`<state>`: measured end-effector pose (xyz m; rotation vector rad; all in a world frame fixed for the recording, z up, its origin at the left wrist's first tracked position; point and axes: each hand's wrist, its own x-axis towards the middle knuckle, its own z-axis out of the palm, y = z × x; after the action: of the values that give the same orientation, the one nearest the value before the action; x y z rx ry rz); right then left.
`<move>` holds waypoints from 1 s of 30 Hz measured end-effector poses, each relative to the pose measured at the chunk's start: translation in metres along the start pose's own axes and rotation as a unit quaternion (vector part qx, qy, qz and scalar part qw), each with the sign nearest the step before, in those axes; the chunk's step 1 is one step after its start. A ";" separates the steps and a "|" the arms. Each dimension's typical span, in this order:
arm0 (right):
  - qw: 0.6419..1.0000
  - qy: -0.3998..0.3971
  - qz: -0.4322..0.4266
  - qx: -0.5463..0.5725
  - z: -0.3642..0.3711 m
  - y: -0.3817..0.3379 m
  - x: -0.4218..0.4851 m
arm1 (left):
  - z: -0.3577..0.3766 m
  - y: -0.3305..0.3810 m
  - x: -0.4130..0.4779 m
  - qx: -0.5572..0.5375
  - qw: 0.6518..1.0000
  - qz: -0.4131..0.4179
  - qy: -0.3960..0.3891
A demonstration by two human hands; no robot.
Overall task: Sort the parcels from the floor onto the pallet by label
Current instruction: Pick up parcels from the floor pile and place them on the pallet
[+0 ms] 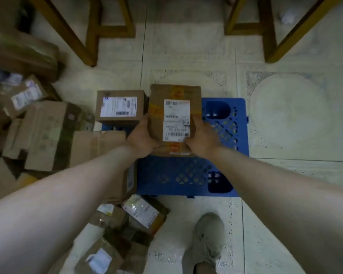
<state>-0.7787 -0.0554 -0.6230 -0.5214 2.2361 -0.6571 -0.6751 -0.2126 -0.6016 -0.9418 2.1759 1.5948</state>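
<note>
A brown cardboard parcel [156,107] with a white shipping label and orange tape is held over the blue plastic pallet [186,175]. My left hand [143,137] grips its left near edge and my right hand [202,137] grips its right near edge. A second labelled parcel [119,107] sits at the pallet's far left corner, just left of the held one. Whether the held parcel rests on the pallet or hovers above it cannot be told.
Several cardboard parcels [48,133] are heaped on the tiled floor at the left, more [135,216] lie near my feet. My shoe [210,234] stands just in front of the pallet. Wooden furniture legs [91,30] stand beyond it.
</note>
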 end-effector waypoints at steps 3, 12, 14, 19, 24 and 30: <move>1.000 0.007 -0.014 0.000 0.022 0.022 0.025 | 0.012 -0.027 0.030 0.037 0.998 -0.004 -0.043; 0.999 0.017 -0.018 -0.030 0.043 0.041 0.040 | 0.019 -0.051 0.049 0.496 0.868 0.019 -0.036; 0.999 0.005 -0.025 -0.023 0.041 0.037 0.042 | 0.013 -0.050 0.052 0.583 0.811 0.036 -0.031; 0.998 -0.014 -0.054 -0.025 0.042 0.019 0.048 | -0.007 -0.047 0.057 0.630 0.775 0.008 -0.038; 0.998 -0.025 -0.056 -0.021 0.049 0.007 0.055 | -0.018 -0.053 0.059 0.602 0.798 -0.023 -0.020; 0.998 -0.029 -0.047 -0.010 0.056 0.008 0.059 | -0.022 -0.058 0.063 0.565 0.825 -0.020 -0.014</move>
<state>-0.7769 -0.0981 -0.6929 -0.6506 2.1767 -0.6595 -0.6812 -0.2645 -0.6734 -0.5158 2.4284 0.0816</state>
